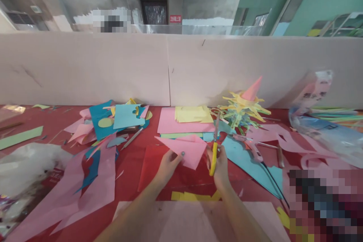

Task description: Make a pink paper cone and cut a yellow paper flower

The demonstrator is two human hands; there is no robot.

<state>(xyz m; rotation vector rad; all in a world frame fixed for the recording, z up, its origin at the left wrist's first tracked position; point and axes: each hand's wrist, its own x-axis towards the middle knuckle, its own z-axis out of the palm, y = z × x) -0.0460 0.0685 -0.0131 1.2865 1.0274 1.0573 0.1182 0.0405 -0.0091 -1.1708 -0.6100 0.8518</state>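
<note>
A triangular piece of pink paper (193, 153) is held up in front of me, above a red sheet (151, 164). My left hand (169, 165) pinches its lower left side, the thumb lying on the front near a small round grey dot. At the right corner of the paper is my right hand (221, 164), closed round a pair of scissors (214, 157) with yellow handles. Their blades point up and away from me, and some fingers are hidden behind the handles and paper. Behind the pink paper lie stacked yellow sheets (194, 114) on a larger pink sheet (167, 121).
A pink glue gun (255, 149) with a black cord rests on blue paper (241, 162) at right. Beyond it stands a yellow paper craft with a pink cone (253, 90). Cut scraps (106, 181) and a plastic bag (34, 162) lie left. A white partition (113, 68) borders the back.
</note>
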